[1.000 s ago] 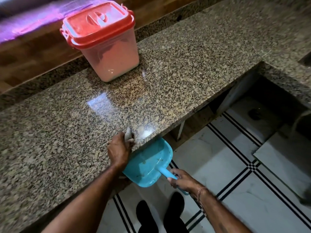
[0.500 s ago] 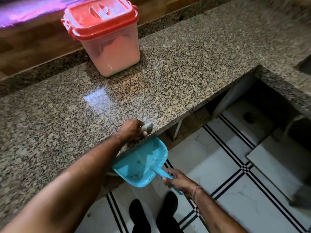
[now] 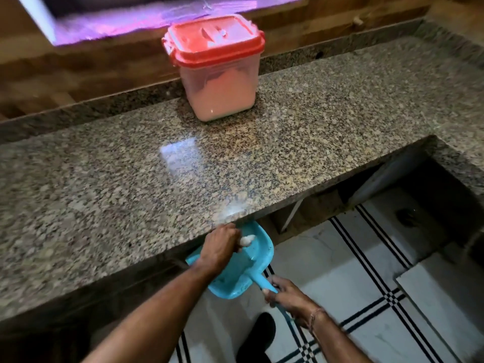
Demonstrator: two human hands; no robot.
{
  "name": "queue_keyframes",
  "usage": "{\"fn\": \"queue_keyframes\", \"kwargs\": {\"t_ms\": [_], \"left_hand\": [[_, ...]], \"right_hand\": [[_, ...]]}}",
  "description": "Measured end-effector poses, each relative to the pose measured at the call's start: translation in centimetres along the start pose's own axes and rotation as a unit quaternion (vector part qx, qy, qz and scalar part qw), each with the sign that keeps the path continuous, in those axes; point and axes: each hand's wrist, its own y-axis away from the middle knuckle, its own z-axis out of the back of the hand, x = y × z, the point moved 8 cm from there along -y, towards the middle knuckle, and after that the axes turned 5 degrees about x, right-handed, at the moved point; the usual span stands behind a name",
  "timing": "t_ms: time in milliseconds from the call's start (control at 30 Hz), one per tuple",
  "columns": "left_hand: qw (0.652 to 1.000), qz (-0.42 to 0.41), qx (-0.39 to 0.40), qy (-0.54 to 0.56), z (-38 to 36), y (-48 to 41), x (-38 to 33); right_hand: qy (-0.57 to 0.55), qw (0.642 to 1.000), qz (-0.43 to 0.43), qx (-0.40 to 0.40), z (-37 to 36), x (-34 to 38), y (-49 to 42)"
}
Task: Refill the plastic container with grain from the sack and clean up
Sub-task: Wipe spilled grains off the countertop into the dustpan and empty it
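Head view: the left hand [image 3: 221, 246] is curled round a pale rag [image 3: 247, 240] just over the dustpan [image 3: 259, 260], whose mouth tucks under the desk [image 3: 131, 179] edge. The right hand [image 3: 288, 294] grips its handle, which points back at the person. The lidded plastic container [image 3: 217, 72] stands well beyond the dustpan.

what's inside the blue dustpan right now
The left hand is over the dustpan, gripping a small whitish wad above its floor. The bare blue floor beside it is blurred; no debris can be made out. The hand covers much of the pan.
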Motion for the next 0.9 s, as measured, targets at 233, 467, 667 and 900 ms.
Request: {"fn": "queue_keyframes", "kwargs": {"t_ms": [233, 467, 667, 900], "left_hand": [[0.937, 0.203, -0.180, 0.219, -0.5, 12.4, 10.2], [0.727, 0.490, -0.297, 0.379, -7.1, 36.0, 21.3], [0.587, 0.610, -0.352, 0.400, -14.3, 55.0, 23.7], [0.461, 0.687, -0.387, 0.408, -22.5, 66.1, 26.1]], "right_hand": [[0.104, 0.993, 0.009, 0.058, -6.9, 0.5, 0.5], [0.226, 0.961, -0.001, 0.160, -20.0, -0.9, 0.3], [0.356, 0.885, 0.017, 0.300, -35.4, -3.9, -0.4], [0.403, 0.831, -0.009, 0.385, -47.9, -12.1, -2.3]]}}
